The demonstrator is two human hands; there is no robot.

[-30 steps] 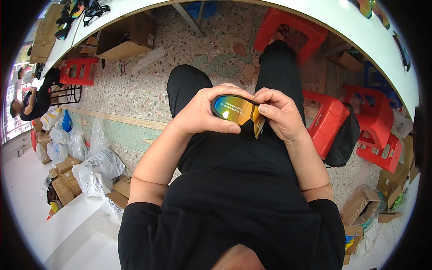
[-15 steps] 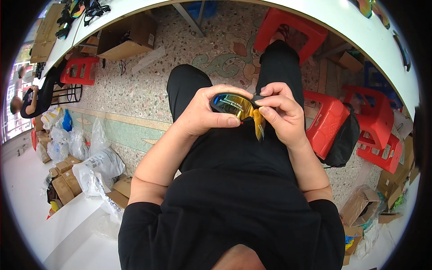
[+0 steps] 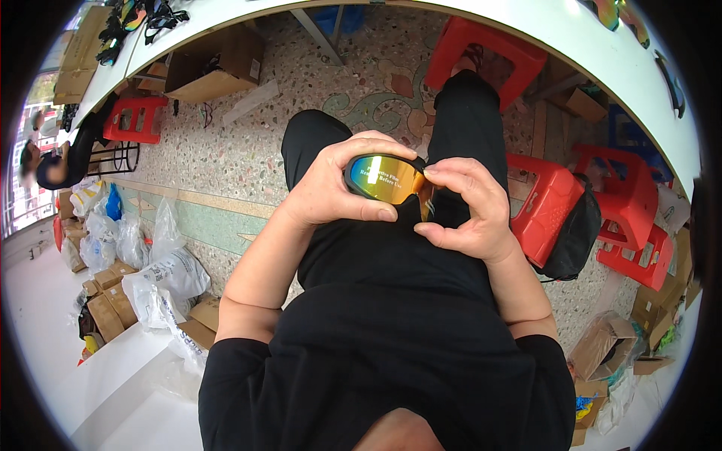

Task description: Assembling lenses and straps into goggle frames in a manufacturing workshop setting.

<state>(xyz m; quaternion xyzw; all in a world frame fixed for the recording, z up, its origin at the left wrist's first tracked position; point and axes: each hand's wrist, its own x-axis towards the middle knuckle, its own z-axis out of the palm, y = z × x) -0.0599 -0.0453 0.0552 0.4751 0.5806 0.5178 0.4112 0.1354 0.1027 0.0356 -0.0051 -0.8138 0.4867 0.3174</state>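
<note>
Right above the person's lap, two bare hands hold one pair of goggles, mirrored yellow-orange lens and black frame. Left hand is wrapped round the left end, fingers along the top, thumb underneath. Right hand has thumb and forefinger parted around the other end, forefinger at the top edge, thumb tip right by the bottom one; can't tell whether it's actually pinching. Both elbows are bent out. Beside the right leg there's one black bag against a red plastic stool, one of at least four around. Further off, one open cardboard box with dark stuff inside sits under the white table.
</note>
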